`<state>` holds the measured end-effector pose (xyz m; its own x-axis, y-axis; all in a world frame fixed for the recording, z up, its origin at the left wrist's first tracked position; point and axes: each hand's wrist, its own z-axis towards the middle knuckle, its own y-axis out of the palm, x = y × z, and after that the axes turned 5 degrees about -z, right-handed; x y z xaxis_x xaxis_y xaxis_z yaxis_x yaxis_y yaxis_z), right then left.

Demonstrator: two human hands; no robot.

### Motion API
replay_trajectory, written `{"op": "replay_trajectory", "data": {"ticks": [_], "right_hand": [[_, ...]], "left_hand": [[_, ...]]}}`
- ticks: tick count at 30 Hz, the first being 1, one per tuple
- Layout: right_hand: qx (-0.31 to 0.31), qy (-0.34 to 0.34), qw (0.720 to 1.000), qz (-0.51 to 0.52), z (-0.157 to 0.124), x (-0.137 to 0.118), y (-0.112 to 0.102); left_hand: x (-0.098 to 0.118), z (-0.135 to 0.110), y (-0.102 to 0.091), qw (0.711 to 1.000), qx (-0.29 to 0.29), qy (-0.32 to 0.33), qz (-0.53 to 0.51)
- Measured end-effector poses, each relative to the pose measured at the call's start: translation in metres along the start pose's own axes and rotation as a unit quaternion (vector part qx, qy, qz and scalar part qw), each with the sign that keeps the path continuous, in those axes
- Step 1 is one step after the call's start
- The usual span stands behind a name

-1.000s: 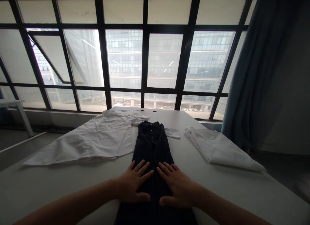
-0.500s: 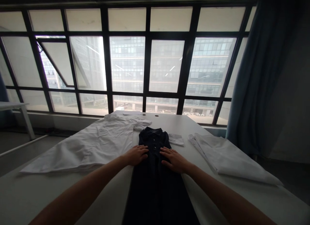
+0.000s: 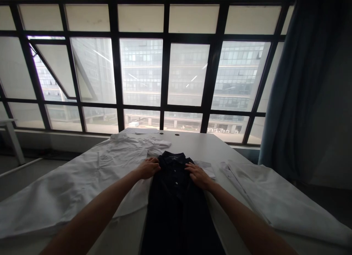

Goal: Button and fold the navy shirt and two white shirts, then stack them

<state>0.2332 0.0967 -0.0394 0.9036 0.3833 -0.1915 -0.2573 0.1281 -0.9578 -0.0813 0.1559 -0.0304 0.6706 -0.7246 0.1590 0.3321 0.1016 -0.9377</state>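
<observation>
Window wall point(image 3: 187, 75): full width, black steel frames, daylight, office block point(image 3: 143, 71) beyond. Low sill wall point(image 3: 55, 141) beneath. Curtain point(image 3: 291, 90): blue-grey, hung at right, gathered before plain grey wall point(image 3: 330, 101). Floor point(image 3: 11, 185): grey. Side table point(image 3: 8, 128): white, far left, by window.

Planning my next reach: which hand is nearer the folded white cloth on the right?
Right hand: on the dark polo, apart from the cloth. Left hand is farther, across the collar.
</observation>
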Motion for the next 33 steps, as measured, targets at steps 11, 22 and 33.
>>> {"op": "replay_trajectory", "data": {"ticks": [11,22,33], "right_hand": [[0.028,-0.003,0.985,-0.169,0.043,0.013,-0.007],[-0.031,0.016,0.998,-0.054,-0.034,-0.041,0.003],[0.051,0.188,0.981,-0.024,0.024,0.009,0.011]], "left_hand": [[0.006,0.039,0.014,0.996,0.046,-0.049,0.059],[0.053,-0.011,0.030,0.997,0.005,-0.076,-0.025],[0.014,0.021,0.047,0.955,-0.014,-0.288,-0.066]]}}
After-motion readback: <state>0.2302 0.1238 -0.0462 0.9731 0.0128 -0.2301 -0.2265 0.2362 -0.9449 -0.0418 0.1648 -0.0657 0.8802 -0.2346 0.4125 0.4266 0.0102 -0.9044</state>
